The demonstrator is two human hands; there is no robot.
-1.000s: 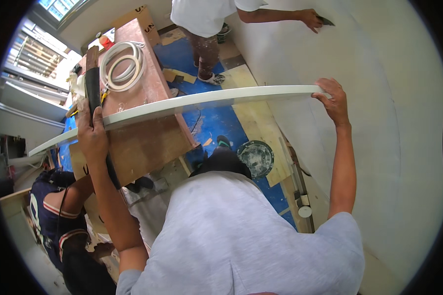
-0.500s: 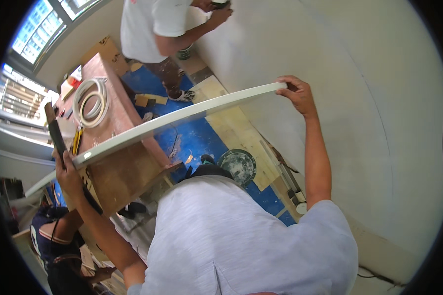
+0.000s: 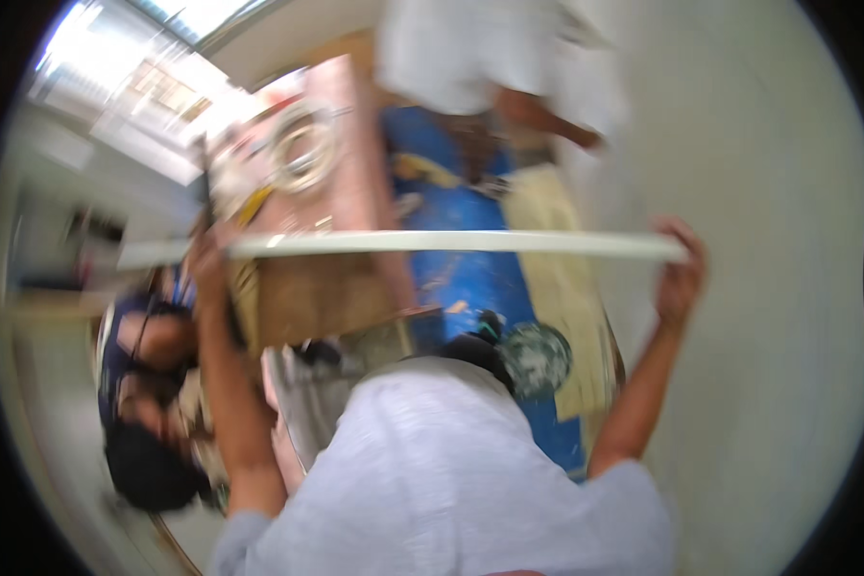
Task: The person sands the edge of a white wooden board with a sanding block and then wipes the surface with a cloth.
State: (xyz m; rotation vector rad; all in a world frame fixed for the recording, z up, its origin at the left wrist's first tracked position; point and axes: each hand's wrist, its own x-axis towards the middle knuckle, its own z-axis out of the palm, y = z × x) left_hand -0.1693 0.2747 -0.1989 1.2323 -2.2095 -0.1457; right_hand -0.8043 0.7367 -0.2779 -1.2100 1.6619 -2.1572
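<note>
A long white strip (image 3: 451,242) runs level across the view in front of my chest. At its right end the fingers and thumb of my right hand (image 3: 680,274) are closed on it, beside the pale wall. Toward the other end my left hand (image 3: 204,257) grips the strip, which extends on past it to the left. A slim dark bar (image 3: 204,182) passes through the left hand too, rising above the strip and running down along my forearm. Motion blur smears the finger details of both hands.
Beyond the strip stands a pink-topped table (image 3: 350,163) with a white coil (image 3: 302,154). A person in white (image 3: 461,58) is at the far side; another person (image 3: 149,461) is low at left. A round bucket (image 3: 536,360) sits on blue floor covering (image 3: 456,288). A wall (image 3: 758,288) rises at right.
The view has swung, so the room appears shifted right. The strip went from slanting up to the right to nearly level, its right end lower. Both hands keep their hold.
</note>
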